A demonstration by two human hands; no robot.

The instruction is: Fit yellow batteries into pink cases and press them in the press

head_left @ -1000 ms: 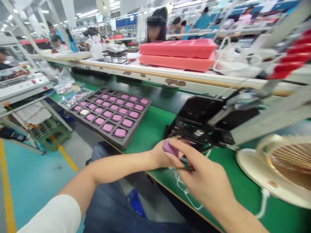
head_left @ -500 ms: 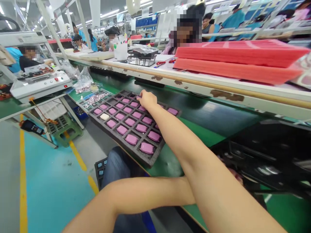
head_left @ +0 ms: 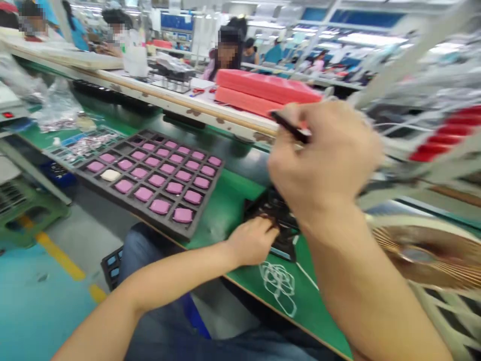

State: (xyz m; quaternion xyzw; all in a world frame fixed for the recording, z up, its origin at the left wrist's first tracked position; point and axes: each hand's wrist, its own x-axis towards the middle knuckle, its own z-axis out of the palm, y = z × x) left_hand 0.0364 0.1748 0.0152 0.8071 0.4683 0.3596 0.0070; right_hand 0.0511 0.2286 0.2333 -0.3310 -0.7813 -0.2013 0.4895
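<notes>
My right hand point(head_left: 323, 150) is raised at the right, its fingers closed round a short black bar point(head_left: 289, 126); what the bar belongs to is hidden. Lower down, my left hand point(head_left: 253, 239) rests at a black fixture point(head_left: 276, 208) on the green bench. Its fingers are curled in at the fixture's dark edge, and what they grip is hidden. A black compartment tray point(head_left: 190, 231) lies to the left of the left hand, apart from it. Most of its cells hold pink rounded blocks point(head_left: 175, 187), and one holds a cream block point(head_left: 110, 175). A few far-left cells are bare.
White cord loops point(head_left: 278, 286) lie in front of the fixture. A round fan-like disc point(head_left: 417, 253) stands at the right. Red foam slabs point(head_left: 263, 85) sit on the shelf across the bench. Plastic bags point(head_left: 58, 108) and small parts point(head_left: 93, 143) lie beyond the tray.
My right hand has left the tray, where it touched a pink block, and come up to the right round the black bar. The view has swung right, bringing my left hand into sight.
</notes>
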